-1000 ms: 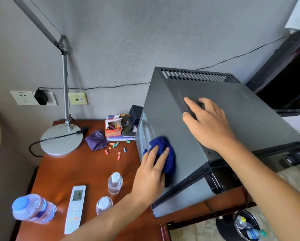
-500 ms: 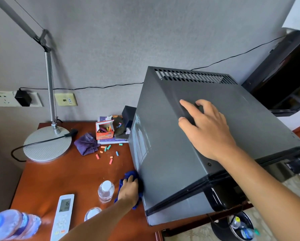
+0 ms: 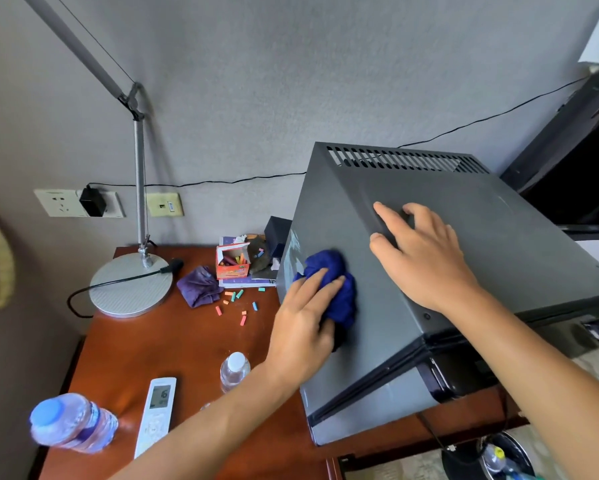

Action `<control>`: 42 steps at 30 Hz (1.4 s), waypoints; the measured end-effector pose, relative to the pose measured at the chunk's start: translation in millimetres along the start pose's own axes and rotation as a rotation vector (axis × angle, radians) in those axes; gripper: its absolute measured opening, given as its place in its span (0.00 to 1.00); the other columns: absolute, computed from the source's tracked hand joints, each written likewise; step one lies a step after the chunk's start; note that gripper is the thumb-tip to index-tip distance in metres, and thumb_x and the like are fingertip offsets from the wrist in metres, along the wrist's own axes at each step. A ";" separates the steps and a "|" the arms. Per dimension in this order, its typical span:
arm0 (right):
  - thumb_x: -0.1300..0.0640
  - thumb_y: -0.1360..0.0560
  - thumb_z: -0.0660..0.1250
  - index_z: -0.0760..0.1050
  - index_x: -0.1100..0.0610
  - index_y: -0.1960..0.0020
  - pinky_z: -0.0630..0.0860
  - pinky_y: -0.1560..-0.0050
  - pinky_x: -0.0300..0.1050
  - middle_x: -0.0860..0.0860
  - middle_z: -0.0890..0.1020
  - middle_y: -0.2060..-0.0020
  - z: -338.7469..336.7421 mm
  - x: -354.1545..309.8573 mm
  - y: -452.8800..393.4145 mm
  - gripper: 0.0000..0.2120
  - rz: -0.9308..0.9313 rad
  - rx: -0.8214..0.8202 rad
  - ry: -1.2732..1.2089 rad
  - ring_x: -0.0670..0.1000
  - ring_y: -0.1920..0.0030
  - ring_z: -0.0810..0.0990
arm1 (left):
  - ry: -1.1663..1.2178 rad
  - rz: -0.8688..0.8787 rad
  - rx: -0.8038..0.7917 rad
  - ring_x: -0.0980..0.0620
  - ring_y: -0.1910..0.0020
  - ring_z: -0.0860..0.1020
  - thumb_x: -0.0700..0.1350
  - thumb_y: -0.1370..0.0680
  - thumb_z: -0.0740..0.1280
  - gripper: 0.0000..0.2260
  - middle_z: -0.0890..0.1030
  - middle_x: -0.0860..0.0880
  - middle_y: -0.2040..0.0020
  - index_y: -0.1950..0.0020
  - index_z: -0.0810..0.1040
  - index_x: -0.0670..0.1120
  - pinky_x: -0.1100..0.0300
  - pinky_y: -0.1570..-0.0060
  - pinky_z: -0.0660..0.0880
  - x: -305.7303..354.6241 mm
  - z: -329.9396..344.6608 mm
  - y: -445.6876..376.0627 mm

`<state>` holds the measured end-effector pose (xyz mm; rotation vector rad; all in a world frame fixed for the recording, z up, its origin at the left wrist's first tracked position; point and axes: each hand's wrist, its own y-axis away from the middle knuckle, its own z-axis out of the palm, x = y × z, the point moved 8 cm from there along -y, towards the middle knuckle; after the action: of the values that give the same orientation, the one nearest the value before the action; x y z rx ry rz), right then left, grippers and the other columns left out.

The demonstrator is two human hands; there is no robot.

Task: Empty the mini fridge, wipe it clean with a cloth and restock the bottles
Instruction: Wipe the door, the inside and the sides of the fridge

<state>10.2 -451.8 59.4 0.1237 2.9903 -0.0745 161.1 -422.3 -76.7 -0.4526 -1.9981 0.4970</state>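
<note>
The grey mini fridge (image 3: 520,251) stands on the wooden table (image 3: 159,344) at the right, seen from above. My left hand (image 3: 303,327) presses a dark blue cloth (image 3: 336,289) against the fridge's left side wall, near its upper edge. My right hand (image 3: 423,258) lies flat on the fridge's top, fingers spread, holding nothing. A small clear bottle with a white cap (image 3: 235,370) stands on the table just left of my left forearm. A larger bottle with a blue cap (image 3: 71,424) is at the near left corner.
A white remote (image 3: 156,410) lies between the bottles. A desk lamp base (image 3: 131,284) with its cable, a purple cloth (image 3: 199,289), a crayon box (image 3: 233,265) and scattered crayon bits fill the far table. A bin (image 3: 499,455) with bottles sits on the floor at lower right.
My left hand with the blue cloth has gone down the fridge's side wall to near the table and come back up to the upper part. My right hand has stayed on top.
</note>
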 end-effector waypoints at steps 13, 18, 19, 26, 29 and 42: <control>0.36 0.25 0.47 0.58 0.39 0.20 0.53 0.22 0.57 0.50 0.60 0.25 -1.3 -0.9 -2.6 0.33 -0.002 0.006 -0.019 0.52 0.23 0.55 | -0.199 -0.686 -0.471 0.40 0.37 0.75 0.32 0.29 0.65 0.22 0.76 0.45 0.33 0.36 0.72 0.44 0.50 0.40 0.73 -203.7 121.8 105.9; 0.36 0.25 0.50 0.59 0.39 0.21 0.53 0.22 0.56 0.49 0.61 0.26 -1.8 -0.6 -2.7 0.32 0.003 0.007 -0.036 0.51 0.24 0.56 | -0.212 -0.725 -0.543 0.40 0.44 0.76 0.32 0.30 0.63 0.16 0.78 0.42 0.40 0.44 0.69 0.43 0.47 0.48 0.74 -207.3 133.6 123.7; 0.36 0.23 0.51 0.59 0.39 0.21 0.53 0.22 0.56 0.49 0.61 0.26 -1.8 -0.2 -1.8 0.30 0.004 0.005 -0.034 0.51 0.24 0.56 | -0.198 -0.728 -0.546 0.39 0.44 0.76 0.31 0.30 0.62 0.16 0.79 0.42 0.41 0.45 0.70 0.43 0.47 0.49 0.73 -199.0 132.5 131.7; 0.38 0.21 0.51 0.57 0.41 0.20 0.52 0.22 0.58 0.51 0.60 0.24 0.6 -1.2 -0.5 0.30 -0.005 -0.005 -0.010 0.53 0.23 0.55 | -0.109 -0.713 -0.667 0.44 0.35 0.76 0.39 0.26 0.64 0.18 0.75 0.49 0.33 0.35 0.73 0.47 0.59 0.41 0.69 -139.9 139.8 234.9; 0.40 0.18 0.52 0.56 0.41 0.19 0.51 0.21 0.58 0.51 0.59 0.23 0.2 -0.8 1.4 0.28 -0.006 -0.005 -0.003 0.53 0.23 0.54 | -0.177 -0.643 -0.687 0.46 0.35 0.76 0.40 0.26 0.64 0.20 0.76 0.51 0.33 0.34 0.74 0.48 0.58 0.41 0.70 -139.0 133.6 221.2; 0.38 0.20 0.53 0.57 0.39 0.21 0.52 0.22 0.56 0.50 0.60 0.25 -1.5 0.2 -2.5 0.28 -0.018 -0.002 -0.015 0.52 0.24 0.54 | -0.154 -0.394 -0.065 0.38 0.39 0.79 0.26 0.37 0.66 0.25 0.83 0.42 0.39 0.43 0.82 0.42 0.53 0.44 0.73 -127.9 39.1 -41.5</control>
<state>9.5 -454.2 61.0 0.0962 2.9764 -0.0742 178.5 -528.8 -166.1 -0.0530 -2.1871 0.2261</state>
